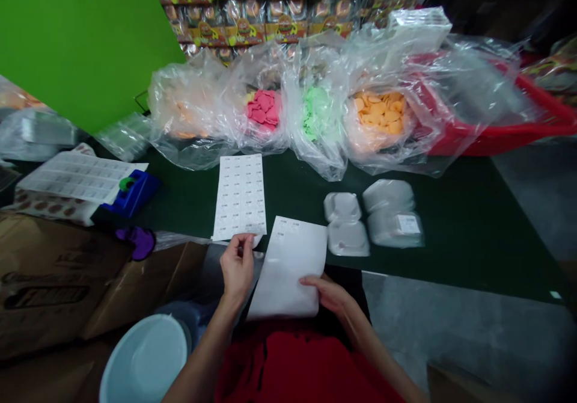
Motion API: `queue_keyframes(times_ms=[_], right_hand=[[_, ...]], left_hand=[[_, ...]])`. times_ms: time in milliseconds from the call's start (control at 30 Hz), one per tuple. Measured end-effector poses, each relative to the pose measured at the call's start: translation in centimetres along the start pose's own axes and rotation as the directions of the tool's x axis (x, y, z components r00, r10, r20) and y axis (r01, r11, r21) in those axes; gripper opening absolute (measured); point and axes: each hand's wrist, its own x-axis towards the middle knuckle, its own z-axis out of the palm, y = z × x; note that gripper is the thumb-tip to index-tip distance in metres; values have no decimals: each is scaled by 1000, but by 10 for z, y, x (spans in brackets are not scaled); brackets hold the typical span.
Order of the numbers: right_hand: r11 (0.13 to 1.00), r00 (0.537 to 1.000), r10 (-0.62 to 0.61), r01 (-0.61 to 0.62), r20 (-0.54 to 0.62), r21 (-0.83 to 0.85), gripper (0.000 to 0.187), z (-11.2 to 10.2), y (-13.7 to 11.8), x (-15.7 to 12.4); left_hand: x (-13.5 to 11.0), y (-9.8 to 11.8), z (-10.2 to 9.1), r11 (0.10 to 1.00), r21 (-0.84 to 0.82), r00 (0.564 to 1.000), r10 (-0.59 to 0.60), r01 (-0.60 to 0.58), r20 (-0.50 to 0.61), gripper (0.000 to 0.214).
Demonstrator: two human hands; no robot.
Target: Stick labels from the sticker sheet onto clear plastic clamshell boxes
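A white sheet of small printed labels (240, 195) lies on the dark green table. At its lower right corner my left hand (238, 266) pinches the edge, where a bit of white paper curls up beside the fingertips. My right hand (331, 293) grips a second label sheet (291, 264) by its right side, thumb on top. That sheet is mostly bare, with a few labels near its top, and tilts over the table's front edge. To its right stand open clear plastic clamshell boxes (346, 224), and a further stack of clamshells (393, 213) bears a white label.
Clear bags hold pink pieces (264, 109), green pieces (312, 113) and orange pieces (379, 113) along the back. A red basket (487, 138) is at the right. A blue tape dispenser (133, 193) sits left; cardboard boxes (45, 283) and a pale blue bucket (146, 361) are below.
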Motion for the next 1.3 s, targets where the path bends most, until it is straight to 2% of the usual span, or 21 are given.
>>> queue_keyframes(times_ms=[67,133,200,233,333,400,433,500,600,800,867,900,933,967,1033,1067,1100,1133,1200,1233,1300], right_hand=[[998,1000,29,-28,5,-58,31,-11,-10,-12],[975,998,26,-40,-63,-220,31,-21,-24,-31],[931,989,-31,-24,-145,-363,37,-24,-40,-50],[925,983,-63,-7,-172,-380,41,-21,-48,-59],[979,974,-120,85,-191,-184,41,2,-67,-69],[988,961,-152,148,-233,-34,38,17,-74,-65],[984,952,-167,176,-257,14,37,21,-77,-62],[977,940,-186,207,-284,44,36,23,-80,-57],[981,950,-188,194,-250,0,34,17,-86,-58],[960,923,-280,269,-263,-77,25,11,-89,-63],[950,904,-311,300,-294,-83,22,8,-89,-62],[947,893,-318,312,-317,-70,22,6,-90,-62],[945,884,-319,322,-341,-50,22,4,-91,-63],[943,877,-317,330,-361,-27,23,1,-92,-63],[939,871,-318,345,-374,7,23,-3,-95,-65],[935,871,-325,356,-369,16,23,-5,-97,-66],[930,869,-335,368,-364,23,22,-6,-98,-67],[924,866,-346,381,-361,29,22,-7,-99,-67],[915,856,-365,403,-366,29,23,-8,-100,-68],[911,848,-372,411,-377,25,23,-10,-101,-68],[901,821,-390,433,-417,8,26,-16,-105,-70]], left_hand=[[1,7,0,991,16,988,130,-129,-78,20],[-3,18,3,949,47,944,315,-312,-97,13],[-13,30,9,860,86,859,509,-504,-54,7],[-20,36,14,801,92,803,595,-591,-22,11],[-40,52,30,628,33,628,774,-777,81,23],[-51,59,39,559,-28,551,824,-829,132,24],[-54,62,41,544,-54,531,834,-838,151,23],[-55,66,44,545,-90,524,832,-834,181,21],[-51,71,43,549,-116,519,828,-828,211,21],[-48,82,45,468,-127,426,867,-875,260,19],[-48,86,44,474,-166,423,866,-865,267,16],[-48,89,44,497,-201,439,856,-844,273,15],[-47,92,43,542,-237,478,833,-806,278,14],[-45,96,43,610,-264,545,789,-747,284,14],[-40,106,44,775,-283,711,631,-565,309,17],[-37,112,45,841,-287,772,536,-458,340,16],[-34,118,48,885,-298,804,455,-358,384,13],[-31,123,51,907,-320,806,397,-273,439,9],[-24,132,58,917,-367,764,349,-158,543,10],[-20,136,62,915,-383,746,345,-130,570,15],[-11,140,72,911,-395,751,340,-115,566,17]])
